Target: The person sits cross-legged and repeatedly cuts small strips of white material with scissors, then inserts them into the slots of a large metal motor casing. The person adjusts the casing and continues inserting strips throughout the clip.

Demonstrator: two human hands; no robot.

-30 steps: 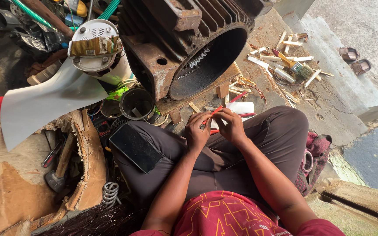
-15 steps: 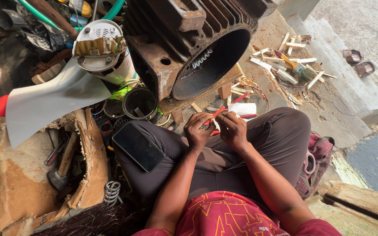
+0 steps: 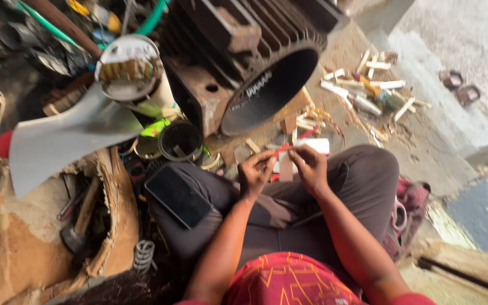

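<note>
Two hands, left hand (image 3: pixel 253 172), right hand (image 3: pixel 310 168), one red strip (image 3: pixel 282 149), one phone (image 3: pixel 177 196)

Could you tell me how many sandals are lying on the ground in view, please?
2. One sandal and a second sandal lie side by side on the pale concrete at the upper right, beyond the scattered wood scraps. Others may be out of frame.

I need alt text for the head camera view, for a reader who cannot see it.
A seated person's left hand and right hand hold a thin red strip between them above the lap. In front lies a large rusty motor housing, with a dark phone on the left thigh and wood scraps on the ground.
</note>
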